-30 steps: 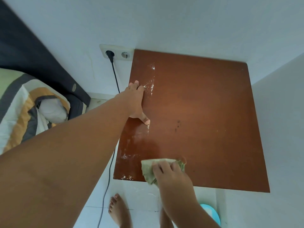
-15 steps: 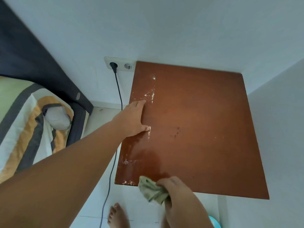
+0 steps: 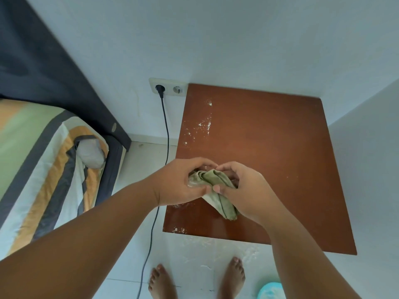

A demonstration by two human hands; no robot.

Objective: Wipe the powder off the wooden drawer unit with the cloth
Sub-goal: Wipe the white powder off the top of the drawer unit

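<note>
Both hands, left [image 3: 179,182] and right [image 3: 244,190], grip the cloth [image 3: 212,180] above the unit [image 3: 269,147]; soft and limp, best bunched firmly; powder [image 3: 205,124] lies far left.

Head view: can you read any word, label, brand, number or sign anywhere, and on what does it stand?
None can be read.
The wooden drawer unit bears only white powder specks; the green cloth, wall socket and striped bedding show no print.
The round fitting on the dark bed frame is too small to tell.
</note>
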